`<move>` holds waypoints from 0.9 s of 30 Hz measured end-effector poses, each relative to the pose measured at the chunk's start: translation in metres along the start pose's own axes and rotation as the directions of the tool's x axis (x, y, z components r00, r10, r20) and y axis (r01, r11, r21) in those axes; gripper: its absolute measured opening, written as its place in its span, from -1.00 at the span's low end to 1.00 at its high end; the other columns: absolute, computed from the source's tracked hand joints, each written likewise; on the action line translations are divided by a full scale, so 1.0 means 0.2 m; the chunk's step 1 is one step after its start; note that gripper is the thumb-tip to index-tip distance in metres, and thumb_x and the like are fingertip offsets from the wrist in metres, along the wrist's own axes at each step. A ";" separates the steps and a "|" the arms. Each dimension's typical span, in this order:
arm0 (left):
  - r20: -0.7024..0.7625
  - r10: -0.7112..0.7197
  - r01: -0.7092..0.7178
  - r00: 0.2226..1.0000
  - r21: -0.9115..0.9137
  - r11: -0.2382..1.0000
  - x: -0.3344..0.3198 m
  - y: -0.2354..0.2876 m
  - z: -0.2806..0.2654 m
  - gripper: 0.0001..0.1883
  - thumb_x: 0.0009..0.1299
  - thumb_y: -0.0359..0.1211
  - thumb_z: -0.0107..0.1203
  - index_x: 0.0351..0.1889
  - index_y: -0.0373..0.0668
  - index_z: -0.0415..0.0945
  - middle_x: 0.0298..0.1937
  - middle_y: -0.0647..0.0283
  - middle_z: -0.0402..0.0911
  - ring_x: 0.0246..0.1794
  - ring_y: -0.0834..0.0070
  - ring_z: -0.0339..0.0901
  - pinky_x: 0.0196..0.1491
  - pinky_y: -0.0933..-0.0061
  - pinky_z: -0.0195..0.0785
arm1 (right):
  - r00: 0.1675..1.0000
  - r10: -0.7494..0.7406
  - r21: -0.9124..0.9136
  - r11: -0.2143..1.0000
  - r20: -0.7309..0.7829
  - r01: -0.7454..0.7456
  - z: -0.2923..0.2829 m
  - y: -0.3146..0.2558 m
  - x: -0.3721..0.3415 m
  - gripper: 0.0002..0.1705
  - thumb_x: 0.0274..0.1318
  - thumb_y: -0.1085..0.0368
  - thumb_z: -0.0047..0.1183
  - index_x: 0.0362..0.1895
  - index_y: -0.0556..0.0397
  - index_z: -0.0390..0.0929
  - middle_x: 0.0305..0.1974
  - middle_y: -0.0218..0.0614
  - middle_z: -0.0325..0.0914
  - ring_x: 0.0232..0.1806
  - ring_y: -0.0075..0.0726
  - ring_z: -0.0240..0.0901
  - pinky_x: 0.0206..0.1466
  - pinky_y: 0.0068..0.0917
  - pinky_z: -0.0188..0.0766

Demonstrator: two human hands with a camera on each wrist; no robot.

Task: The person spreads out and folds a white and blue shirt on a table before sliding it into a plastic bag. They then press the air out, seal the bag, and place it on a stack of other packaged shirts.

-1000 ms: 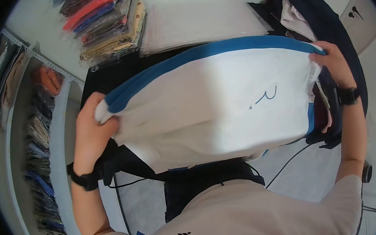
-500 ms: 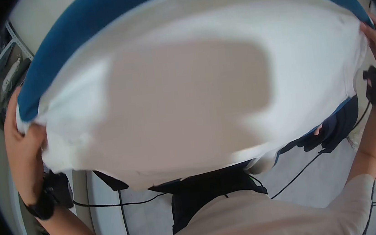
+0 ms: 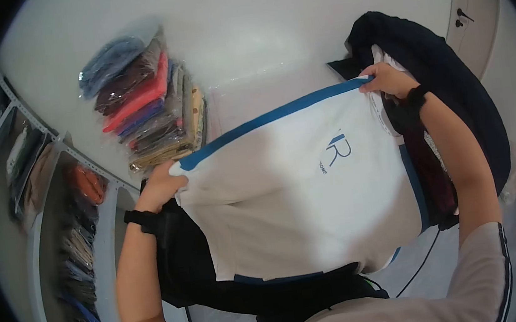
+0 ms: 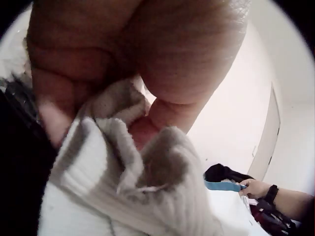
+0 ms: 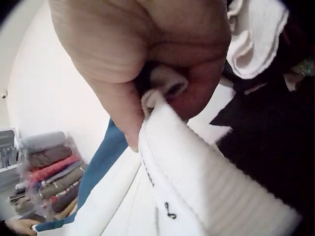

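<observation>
A white sweatshirt (image 3: 261, 192) with blue trim and a printed letter and word hangs stretched between both hands in the head view. My left hand (image 3: 161, 187) pinches its upper left corner. In the left wrist view, the thumb and fingers close on bunched white ribbed knit (image 4: 167, 182). My right hand (image 3: 391, 81) grips the upper right corner, where the blue edge ends. The right wrist view shows white ribbed fabric (image 5: 211, 162) running down from under that hand's fingers. The sweatshirt's lower edge hangs in front of the person's body.
A stack of folded clothes in clear bags (image 3: 146, 110) stands at the back left, beside clear plastic sheets (image 3: 233, 104). Dark clothing (image 3: 437, 73) is heaped at the right. Shelves (image 3: 37, 247) with bagged clothes line the left side.
The sweatshirt first rose towards the camera and spread wide, then came down again and tilts up to the right. Both hands moved with it, keeping their hold, and are now closer together.
</observation>
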State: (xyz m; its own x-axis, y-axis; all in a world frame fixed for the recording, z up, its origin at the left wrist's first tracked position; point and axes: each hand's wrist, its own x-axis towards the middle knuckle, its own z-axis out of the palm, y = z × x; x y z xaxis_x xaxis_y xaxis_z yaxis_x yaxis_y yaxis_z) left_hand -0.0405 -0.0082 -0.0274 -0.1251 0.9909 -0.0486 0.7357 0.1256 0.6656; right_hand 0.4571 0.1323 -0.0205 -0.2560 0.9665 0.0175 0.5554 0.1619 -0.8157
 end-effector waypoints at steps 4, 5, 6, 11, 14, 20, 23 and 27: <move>0.115 -0.072 0.070 0.991 0.028 0.997 0.15 -0.16 0.12 -0.67 -0.01 -0.35 0.15 -0.28 -0.33 0.47 -0.37 0.21 0.54 -0.37 0.47 0.47 -0.28 0.49 0.33 | 0.994 0.047 -0.090 0.995 0.101 -0.037 0.09 0.24 0.19 -0.80 -0.16 0.43 0.27 -0.33 0.12 0.60 -0.54 -0.50 0.44 -0.45 -0.60 0.30 -0.32 -0.63 0.21; 0.128 -0.082 0.079 0.988 0.030 0.996 0.16 -0.19 0.14 -0.67 -0.01 -0.35 0.15 -0.28 -0.33 0.47 -0.37 0.21 0.54 -0.37 0.47 0.47 -0.28 0.49 0.33 | 0.992 0.060 -0.088 0.995 0.109 -0.051 0.11 0.27 0.20 -0.80 -0.16 0.43 0.27 -0.33 0.12 0.60 -0.54 -0.50 0.44 -0.45 -0.60 0.30 -0.32 -0.63 0.21; 0.136 -0.109 0.102 0.985 0.055 0.993 0.17 -0.21 0.16 -0.65 -0.01 -0.35 0.17 -0.26 -0.33 0.46 -0.35 0.19 0.54 -0.35 0.45 0.47 -0.27 0.47 0.33 | 0.990 0.075 -0.143 0.988 0.119 -0.057 0.13 0.29 0.20 -0.74 -0.15 0.41 0.27 -0.26 0.10 0.58 -0.50 -0.48 0.45 -0.44 -0.59 0.30 -0.32 -0.63 0.21; -0.049 0.075 -0.066 0.996 0.164 0.984 0.11 -0.30 0.16 -0.42 0.04 -0.32 0.31 0.01 -0.26 0.34 -0.19 0.12 0.49 -0.17 0.38 0.46 -0.13 0.41 0.34 | 0.999 -0.047 -0.375 0.926 0.008 0.046 0.05 0.34 0.09 -0.41 -0.04 0.20 0.22 0.10 0.06 0.36 -0.18 -0.29 0.50 -0.13 -0.40 0.41 -0.05 -0.55 0.30; -0.140 0.211 -0.174 0.967 0.241 0.955 -0.15 -0.18 0.10 -0.52 0.16 -0.38 0.23 0.04 -0.25 0.35 -0.13 0.12 0.51 -0.09 0.34 0.46 -0.04 0.40 0.30 | 0.997 -0.071 -0.228 0.972 -0.020 0.065 -0.05 0.20 -0.19 -0.49 0.13 0.12 0.08 0.10 0.11 0.38 -0.05 -0.20 0.52 0.00 -0.34 0.41 0.06 -0.50 0.29; 0.016 0.189 -0.190 0.982 0.070 0.979 -0.81 -0.12 0.17 -0.67 0.14 -0.46 0.19 -0.10 -0.24 0.48 -0.12 0.20 0.52 -0.10 0.38 0.47 -0.03 0.45 0.29 | 0.998 -0.018 -0.124 0.992 0.066 0.026 0.01 0.09 -1.17 -0.67 0.16 0.14 0.03 -0.12 0.11 0.50 -0.23 -0.38 0.50 -0.13 -0.49 0.42 0.00 -0.55 0.30; 0.087 0.094 -0.094 0.992 -0.004 0.996 -0.98 -0.12 0.24 -0.53 0.06 -0.49 0.18 0.01 -0.18 0.44 0.04 0.21 0.44 0.06 0.37 0.38 0.09 0.42 0.23 | 0.963 0.187 0.085 0.975 0.197 -0.206 0.19 0.16 -1.49 -0.66 0.08 0.10 0.13 -0.19 0.09 0.50 -0.27 -0.40 0.51 -0.18 -0.49 0.42 -0.06 -0.57 0.30; -0.042 0.240 -0.242 0.970 -0.057 0.969 -1.08 -0.18 0.42 -0.41 0.01 -0.53 0.20 0.09 -0.06 0.43 0.27 0.18 0.28 0.23 0.26 0.28 0.20 0.34 0.17 | 0.945 0.248 0.348 0.885 0.213 -0.310 0.55 0.46 -1.67 -0.48 0.06 0.13 0.16 0.05 0.10 0.36 -0.01 -0.26 0.45 0.12 -0.30 0.33 0.18 -0.38 0.21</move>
State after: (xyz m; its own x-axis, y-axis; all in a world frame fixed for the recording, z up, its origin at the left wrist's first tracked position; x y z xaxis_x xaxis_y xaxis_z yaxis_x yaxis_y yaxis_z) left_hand 0.0157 -0.2219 -0.1025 0.0270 0.9892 0.1439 0.7050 -0.1208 0.6988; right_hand 0.5069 -0.1979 -0.1639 -0.2724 0.9113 -0.3088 0.2958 -0.2261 -0.9281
